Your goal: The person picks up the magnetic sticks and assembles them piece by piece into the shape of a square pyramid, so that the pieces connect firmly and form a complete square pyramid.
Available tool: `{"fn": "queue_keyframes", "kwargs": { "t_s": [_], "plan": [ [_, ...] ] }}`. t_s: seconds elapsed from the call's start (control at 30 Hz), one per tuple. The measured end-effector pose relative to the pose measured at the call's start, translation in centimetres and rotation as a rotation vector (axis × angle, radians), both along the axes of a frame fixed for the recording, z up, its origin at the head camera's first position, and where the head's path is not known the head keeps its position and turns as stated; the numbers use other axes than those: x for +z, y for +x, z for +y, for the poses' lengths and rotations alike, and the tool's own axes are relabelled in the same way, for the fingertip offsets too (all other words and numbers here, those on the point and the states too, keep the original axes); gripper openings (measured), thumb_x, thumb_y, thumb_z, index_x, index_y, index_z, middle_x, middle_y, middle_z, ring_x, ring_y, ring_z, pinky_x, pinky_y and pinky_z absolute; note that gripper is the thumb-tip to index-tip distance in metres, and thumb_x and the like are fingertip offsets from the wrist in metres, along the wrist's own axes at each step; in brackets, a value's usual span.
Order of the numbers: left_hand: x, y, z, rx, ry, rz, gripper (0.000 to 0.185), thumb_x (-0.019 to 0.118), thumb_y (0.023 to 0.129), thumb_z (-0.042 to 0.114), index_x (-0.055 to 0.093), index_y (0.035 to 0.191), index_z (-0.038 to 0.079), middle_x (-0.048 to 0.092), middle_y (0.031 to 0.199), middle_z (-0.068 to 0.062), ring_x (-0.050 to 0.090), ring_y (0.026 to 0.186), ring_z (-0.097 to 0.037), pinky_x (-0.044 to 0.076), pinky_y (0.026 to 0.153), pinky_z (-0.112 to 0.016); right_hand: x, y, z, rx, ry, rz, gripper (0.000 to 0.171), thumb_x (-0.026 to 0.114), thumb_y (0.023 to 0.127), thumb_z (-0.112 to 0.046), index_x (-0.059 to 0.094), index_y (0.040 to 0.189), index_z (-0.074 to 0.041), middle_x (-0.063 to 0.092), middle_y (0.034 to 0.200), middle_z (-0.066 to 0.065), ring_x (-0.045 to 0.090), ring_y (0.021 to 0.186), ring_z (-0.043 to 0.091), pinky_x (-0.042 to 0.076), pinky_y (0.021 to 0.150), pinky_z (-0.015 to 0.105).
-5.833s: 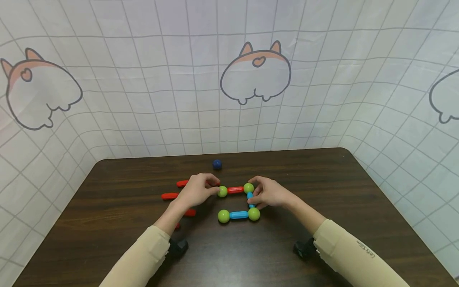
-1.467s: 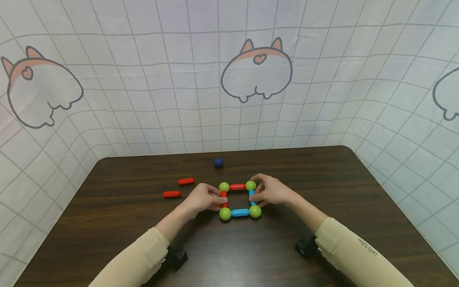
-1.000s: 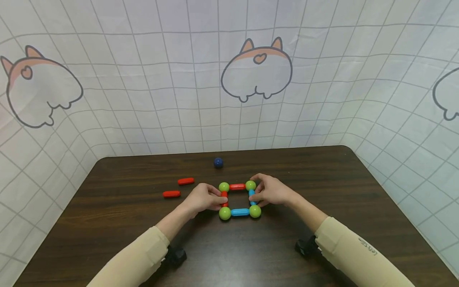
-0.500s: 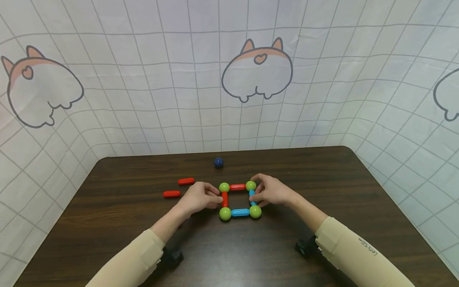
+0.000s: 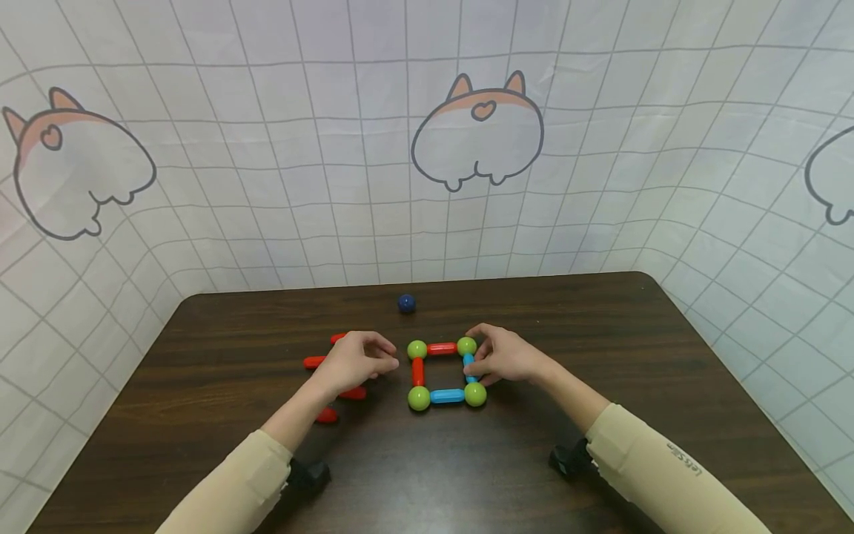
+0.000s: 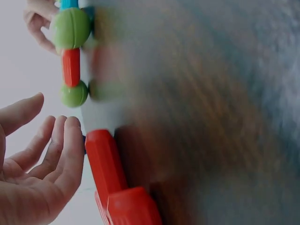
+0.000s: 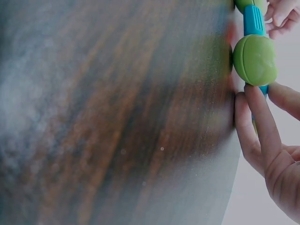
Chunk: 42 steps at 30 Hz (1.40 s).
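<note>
A four-sided frame of toy rods and balls lies mid-table. Green balls (image 5: 419, 398) form its corners, with red rods (image 5: 418, 372) on the far and left sides and a blue rod (image 5: 447, 396) on the near side. On the right side, my right hand (image 5: 503, 357) pinches the other blue rod (image 5: 469, 360), partly hidden by the fingers. The right wrist view shows those fingertips right by a green ball (image 7: 257, 60). My left hand (image 5: 356, 362) hovers left of the frame, fingers loosely bent and holding nothing. In the left wrist view, loose red rods (image 6: 105, 159) lie beside its fingertips.
Several loose red rods (image 5: 315, 363) lie under and around the left forearm, partly covered by it. A dark blue ball (image 5: 406, 302) sits near the far edge of the dark wooden table (image 5: 600, 319). Behind stands a white gridded curtain (image 5: 300, 170).
A red rod now bridges the two left balls, which stood apart 5.8 seconds ago. My left hand has let go of it and moved left. My right hand has stayed put.
</note>
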State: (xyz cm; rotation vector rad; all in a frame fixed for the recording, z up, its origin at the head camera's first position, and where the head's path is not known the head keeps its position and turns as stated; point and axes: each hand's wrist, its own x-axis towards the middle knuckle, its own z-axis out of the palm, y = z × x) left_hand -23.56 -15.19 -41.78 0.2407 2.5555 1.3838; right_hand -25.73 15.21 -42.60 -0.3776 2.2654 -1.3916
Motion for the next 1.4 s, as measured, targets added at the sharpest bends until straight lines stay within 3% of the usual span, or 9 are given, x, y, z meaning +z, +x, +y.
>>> {"fn": "queue_keyframes", "kwargs": {
  "t_s": [0.23,0.4,0.53,0.7,0.9,1.23,1.4],
  "plan": [
    [0.4,-0.5,-1.7,0.071,-0.094,0.106,0.023,0.078,0.092,0.017,0.074,0.112,0.006,0.071,0.094,0.000,0.065,0.089,-0.019,0.052,0.082,-0.040,0.1,0.1,0.0,0.005,0.002,0.006,0.067,0.077,0.091,-0.002,0.041,0.147,0.004,0.061,0.099,0.018,0.070,0.080,0.027,0.062,0.072,0.039],
    [0.7,-1.3,-3.0,0.111,-0.073,0.131,0.027,0.077,0.093,0.018,0.073,0.116,0.005,0.071,0.101,-0.004,0.064,0.095,-0.024,0.051,0.079,-0.038,0.0,0.0,0.0,0.002,0.003,0.006,0.067,0.077,0.091,-0.002,0.041,0.147,0.004,0.061,0.099,0.018,0.070,0.080,0.027,0.062,0.072,0.039],
    [0.7,-2.0,-4.0,0.134,-0.051,0.131,0.030,0.077,0.094,0.018,0.071,0.120,0.004,0.071,0.108,-0.008,0.064,0.102,-0.028,0.051,0.084,-0.041,-0.1,0.0,0.0,0.001,0.000,0.002,0.067,0.077,0.090,-0.002,0.041,0.147,0.004,0.060,0.099,0.018,0.070,0.080,0.026,0.062,0.072,0.039],
    [0.5,-2.8,-5.3,0.149,-0.019,0.105,0.033,0.077,0.094,0.015,0.069,0.123,0.002,0.070,0.117,-0.012,0.063,0.110,-0.030,0.049,0.094,-0.046,-0.1,0.0,0.0,0.002,0.003,0.004,0.067,0.078,0.090,-0.002,0.042,0.147,0.004,0.060,0.099,0.018,0.069,0.080,0.025,0.062,0.072,0.039],
    [0.3,-3.6,-6.1,0.170,-0.007,0.063,0.037,0.076,0.094,0.012,0.067,0.128,0.000,0.068,0.124,-0.017,0.062,0.113,-0.034,0.049,0.096,-0.048,0.0,0.0,0.0,0.003,0.000,-0.001,0.067,0.078,0.090,-0.002,0.041,0.147,0.004,0.060,0.099,0.018,0.069,0.080,0.026,0.062,0.072,0.039],
    [-0.2,-4.3,-6.2,0.187,-0.033,-0.010,0.045,0.077,0.093,0.014,0.063,0.133,-0.001,0.060,0.137,-0.020,0.054,0.124,-0.038,0.042,0.106,-0.053,0.1,0.1,-0.1,0.006,-0.005,0.004,0.068,0.077,0.091,-0.002,0.041,0.147,0.006,0.060,0.098,0.017,0.069,0.081,0.026,0.062,0.073,0.040],
    [-0.6,-4.8,-6.2,0.165,-0.028,-0.028,0.042,0.077,0.093,0.009,0.064,0.131,-0.002,0.059,0.138,-0.022,0.055,0.122,-0.039,0.043,0.105,-0.053,0.2,0.2,0.0,0.003,-0.003,0.003,0.067,0.077,0.091,-0.002,0.041,0.147,0.005,0.060,0.099,0.018,0.069,0.080,0.025,0.062,0.073,0.040]
  ]
}}
